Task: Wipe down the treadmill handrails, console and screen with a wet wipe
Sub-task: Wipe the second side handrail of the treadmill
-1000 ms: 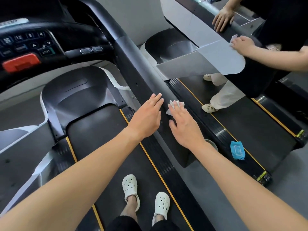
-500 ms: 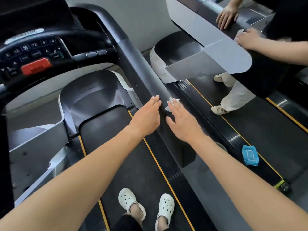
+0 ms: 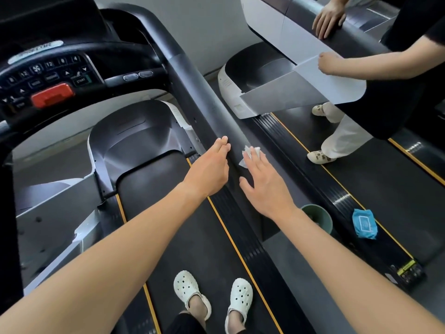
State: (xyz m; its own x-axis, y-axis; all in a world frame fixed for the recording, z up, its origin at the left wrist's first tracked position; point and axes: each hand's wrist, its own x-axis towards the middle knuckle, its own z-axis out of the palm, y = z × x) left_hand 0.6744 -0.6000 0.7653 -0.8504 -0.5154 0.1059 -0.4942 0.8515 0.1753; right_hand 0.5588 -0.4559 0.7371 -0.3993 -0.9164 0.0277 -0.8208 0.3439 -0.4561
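Right hand [image 3: 265, 184] flat, fingers pressing wet wipe [image 3: 248, 152] on right handrail [image 3: 204, 92], barely advanced toward 12 o'clock. Left hand [image 3: 209, 172] at 9 o'clock, flat, gripping nothing. Handrail pass ongoing.

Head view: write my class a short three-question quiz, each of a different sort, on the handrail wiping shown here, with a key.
1. True or false: the right hand presses a crumpled white wet wipe on the dark grey treadmill handrail.
2. The blue wipe packet lies on: A a chair; B the neighbouring treadmill's deck; C a windowsill.
3. Fill in: the large button on the black console is coloured ____.
Key: 1 true; 2 B; 3 red.
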